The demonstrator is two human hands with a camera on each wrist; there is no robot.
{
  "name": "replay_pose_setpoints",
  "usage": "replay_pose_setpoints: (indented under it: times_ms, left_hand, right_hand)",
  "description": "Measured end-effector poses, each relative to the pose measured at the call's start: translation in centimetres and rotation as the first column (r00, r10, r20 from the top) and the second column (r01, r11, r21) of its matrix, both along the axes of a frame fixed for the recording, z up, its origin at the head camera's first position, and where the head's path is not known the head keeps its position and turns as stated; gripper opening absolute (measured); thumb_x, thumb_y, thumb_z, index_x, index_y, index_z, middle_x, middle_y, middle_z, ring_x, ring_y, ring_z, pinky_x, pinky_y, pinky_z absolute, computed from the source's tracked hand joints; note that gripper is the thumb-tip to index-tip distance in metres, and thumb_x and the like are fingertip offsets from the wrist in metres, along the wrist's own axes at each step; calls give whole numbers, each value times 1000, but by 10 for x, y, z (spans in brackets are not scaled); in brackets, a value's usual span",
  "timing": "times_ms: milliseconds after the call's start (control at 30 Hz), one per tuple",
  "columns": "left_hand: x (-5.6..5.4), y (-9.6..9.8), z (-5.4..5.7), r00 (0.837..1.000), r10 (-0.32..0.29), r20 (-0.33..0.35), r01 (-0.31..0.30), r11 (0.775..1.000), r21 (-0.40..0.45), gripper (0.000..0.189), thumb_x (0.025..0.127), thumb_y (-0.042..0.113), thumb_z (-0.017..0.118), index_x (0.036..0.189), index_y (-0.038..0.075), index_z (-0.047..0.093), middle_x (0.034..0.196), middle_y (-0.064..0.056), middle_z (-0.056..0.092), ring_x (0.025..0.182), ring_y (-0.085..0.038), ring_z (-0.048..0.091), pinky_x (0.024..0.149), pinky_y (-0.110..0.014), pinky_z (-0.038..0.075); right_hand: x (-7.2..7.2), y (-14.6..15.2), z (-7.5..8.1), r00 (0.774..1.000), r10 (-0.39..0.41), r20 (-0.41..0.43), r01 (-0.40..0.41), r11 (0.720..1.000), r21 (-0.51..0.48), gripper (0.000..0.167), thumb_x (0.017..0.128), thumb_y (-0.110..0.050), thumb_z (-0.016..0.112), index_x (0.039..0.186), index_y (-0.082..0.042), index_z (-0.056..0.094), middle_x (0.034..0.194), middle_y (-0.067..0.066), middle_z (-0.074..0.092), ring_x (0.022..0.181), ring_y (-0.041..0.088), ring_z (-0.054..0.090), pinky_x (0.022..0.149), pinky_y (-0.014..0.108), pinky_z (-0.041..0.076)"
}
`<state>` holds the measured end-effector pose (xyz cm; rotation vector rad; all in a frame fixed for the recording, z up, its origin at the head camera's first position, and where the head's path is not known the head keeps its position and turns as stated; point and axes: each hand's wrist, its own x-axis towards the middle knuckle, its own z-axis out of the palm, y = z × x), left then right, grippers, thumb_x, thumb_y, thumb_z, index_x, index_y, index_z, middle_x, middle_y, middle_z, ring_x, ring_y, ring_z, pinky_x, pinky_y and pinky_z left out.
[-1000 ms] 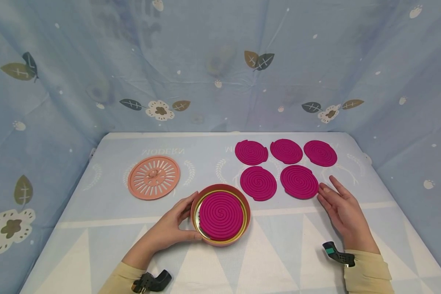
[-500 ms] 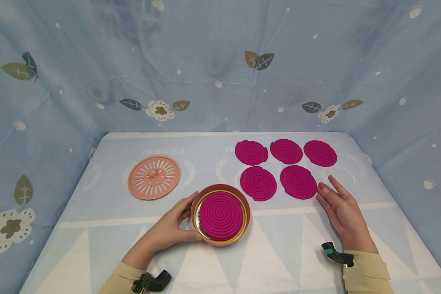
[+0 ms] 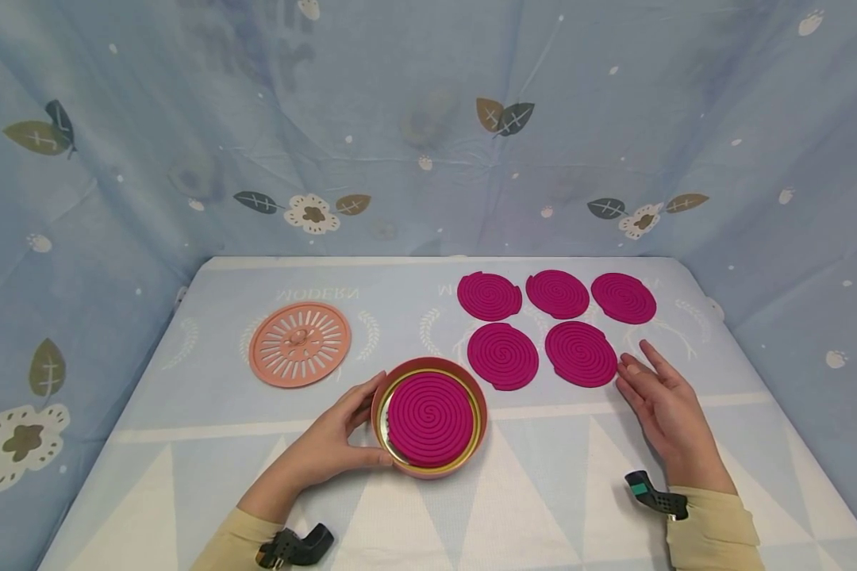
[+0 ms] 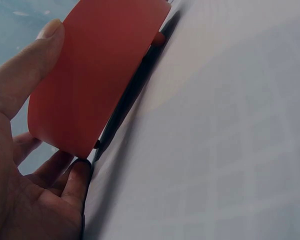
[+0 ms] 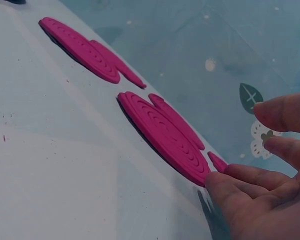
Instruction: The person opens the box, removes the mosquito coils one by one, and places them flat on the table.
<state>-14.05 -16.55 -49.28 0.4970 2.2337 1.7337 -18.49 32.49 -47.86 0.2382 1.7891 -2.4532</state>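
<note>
A round reddish-pink mosquito coil holder [image 3: 480, 388] with a yellow inner ring stands on the table near the middle. Inside it lies a magenta mosquito coil [image 3: 430, 419]. My left hand [image 3: 343, 436] grips the holder's left side, thumb at the front and fingers behind; the left wrist view shows the thumb on the red side wall [image 4: 90, 75]. My right hand [image 3: 667, 412] is beside the lower right magenta coil [image 3: 581, 354], fingers loosely extended, fingertips at its right edge. In the right wrist view a fingertip meets this coil's edge [image 5: 162, 135]; whether it presses cannot be told.
Other magenta coils lie flat at the back right: one front-row coil [image 3: 503, 356] and three behind, such as the far right coil [image 3: 624, 298]. A slotted pink lid [image 3: 321, 353] lies at the left. Patterned cloth walls [image 3: 428, 214] enclose the table.
My right hand has shifted very slightly left, and the coil at its fingertips has moved a little left with it. My left hand and the holder stay still.
</note>
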Motion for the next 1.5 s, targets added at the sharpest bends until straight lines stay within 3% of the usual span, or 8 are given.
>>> replay_pose_setpoints:
  times_ms: [233,433,667,833,967,1167,1267,1500]
  left_hand:
    - [-1,0,-2,1000,-3,-15,3,1000,-14,112,68,24,93,158,17,26,156,3,32,139,-18,38,114,-24,33]
    - [0,-1,-3,1000,-3,-13,3,1000,-16,113,68,24,93,158,16,25,154,3,35,139,-17,38,115,-24,33]
    - [-1,-1,-3,1000,-16,-16,16,1000,8,111,70,23,92,158,19,25,154,1,34,140,-19,38,115,-25,32]
    - [-1,-1,-2,1000,-16,-7,16,1000,16,109,70,22,92,158,21,27,156,3,32,139,-18,38,115,-24,32]
    - [0,-2,-2,1000,-14,-7,14,1000,17,109,70,22,92,158,20,27,155,3,32,139,-17,37,115,-24,32]
    - [0,-1,-1,1000,-13,0,13,1000,18,109,70,23,92,157,24,27,156,3,30,139,-17,37,115,-24,31]
    - [0,-1,0,1000,-10,4,9,1000,12,109,70,24,92,157,24,27,156,3,31,139,-17,37,115,-23,32]
    - [0,-2,-1,1000,-15,14,14,1000,24,109,70,23,92,158,23,26,157,3,30,140,-17,37,115,-24,32]
  right_hand:
    - [0,-1,0,999,5,-51,-2,998,55,70,101,-14,59,160,-22,21,159,22,18,127,13,53,103,29,41]
    - [1,-5,6,997,30,-72,-27,999,42,69,101,-10,57,159,-22,22,157,22,22,124,17,57,102,30,44]
    - [1,-17,18,987,119,-108,-112,991,75,65,102,-7,54,159,-13,23,145,13,43,119,17,61,100,32,48]
    - [1,-30,27,977,179,-112,-161,975,154,65,101,-9,57,157,-9,25,144,11,47,117,17,62,98,32,49]
    - [0,-41,31,965,239,-105,-206,943,261,67,101,-12,58,157,-5,23,148,22,40,117,16,61,98,30,51]
    - [-1,-57,35,936,341,-90,-263,846,464,65,100,-14,61,154,-2,29,144,28,43,118,23,61,94,23,54]
    - [-2,-65,38,922,378,-79,-292,816,498,65,99,-17,62,154,-3,31,143,27,45,120,28,59,94,21,54]
    - [-7,-83,48,897,438,-61,-344,777,527,62,98,-18,64,153,-9,36,145,21,46,127,36,52,96,23,53]
